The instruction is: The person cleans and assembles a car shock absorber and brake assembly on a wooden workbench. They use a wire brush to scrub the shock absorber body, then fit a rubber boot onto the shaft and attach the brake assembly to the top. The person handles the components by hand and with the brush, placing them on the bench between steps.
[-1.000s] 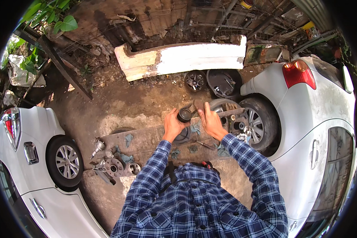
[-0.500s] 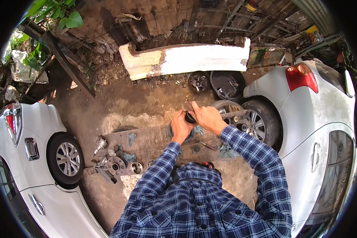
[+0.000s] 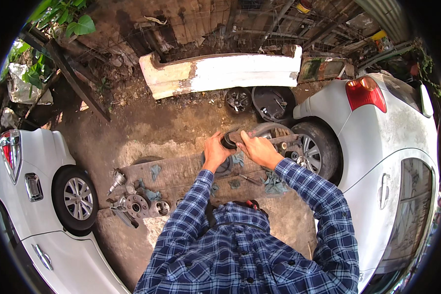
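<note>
Above a worn plank bench (image 3: 188, 172), my left hand (image 3: 214, 152) grips a dark, round, cup-like part (image 3: 227, 142). My right hand (image 3: 260, 151) pinches a flat brown piece (image 3: 236, 135), which looks like worn sandpaper or stiff cloth, against the part's right rim. Fingers hide some of both. On the bench below lies a dark round thing (image 3: 224, 166), partly covered by my left wrist. Blue-grey rags (image 3: 275, 184) and a thin tool with a handle (image 3: 251, 180) lie to the right. A toothed metal shaft (image 3: 116, 182), a drilled hub disc (image 3: 135, 205) and a piston-like cylinder (image 3: 162, 208) sit at the left end.
Silver cars flank me, one at the left (image 3: 29, 166) and one at the right (image 3: 372, 127). A white bumper (image 3: 225, 74) lies ahead, with a black basin (image 3: 273, 102) and a wheel cover (image 3: 238, 99) before it. A dark wooden post (image 3: 78, 78) leans at far left.
My right hand has shifted from the top of the dark part to its right side, so more of the brown piece shows. My left hand still grips the part.
</note>
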The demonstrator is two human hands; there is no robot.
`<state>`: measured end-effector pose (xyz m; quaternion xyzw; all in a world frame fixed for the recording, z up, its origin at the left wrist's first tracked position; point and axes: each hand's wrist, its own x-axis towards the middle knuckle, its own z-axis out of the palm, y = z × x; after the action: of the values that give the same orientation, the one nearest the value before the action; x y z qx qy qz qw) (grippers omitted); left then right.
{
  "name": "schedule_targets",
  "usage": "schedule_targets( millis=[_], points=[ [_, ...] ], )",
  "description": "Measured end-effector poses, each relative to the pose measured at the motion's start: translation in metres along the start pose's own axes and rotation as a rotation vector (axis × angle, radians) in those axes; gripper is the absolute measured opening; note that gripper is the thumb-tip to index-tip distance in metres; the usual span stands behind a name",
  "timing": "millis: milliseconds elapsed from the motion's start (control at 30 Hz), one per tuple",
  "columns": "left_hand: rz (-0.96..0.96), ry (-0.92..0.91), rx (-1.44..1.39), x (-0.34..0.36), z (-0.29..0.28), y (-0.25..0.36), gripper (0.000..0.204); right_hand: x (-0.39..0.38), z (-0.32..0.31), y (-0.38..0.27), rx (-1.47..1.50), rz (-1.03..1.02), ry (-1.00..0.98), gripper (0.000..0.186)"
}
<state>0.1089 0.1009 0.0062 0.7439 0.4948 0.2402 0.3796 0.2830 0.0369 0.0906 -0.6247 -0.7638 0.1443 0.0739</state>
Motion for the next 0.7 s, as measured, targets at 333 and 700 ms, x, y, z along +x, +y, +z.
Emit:
schedule_targets(
  millis=[333, 700],
  points=[
    [-0.024, -0.157, -0.169, -0.003, -0.048, -0.040, 0.070, 0.046, -0.010, -0.011, 0.200, -0.048, -0.057, 0.057],
    [-0.135, -0.050, -0.011, -0.080, -0.078, -0.042, 0.072, -0.005, 0.100, 0.003, 1.047, 0.584, 0.088, 0.094]
  ],
)
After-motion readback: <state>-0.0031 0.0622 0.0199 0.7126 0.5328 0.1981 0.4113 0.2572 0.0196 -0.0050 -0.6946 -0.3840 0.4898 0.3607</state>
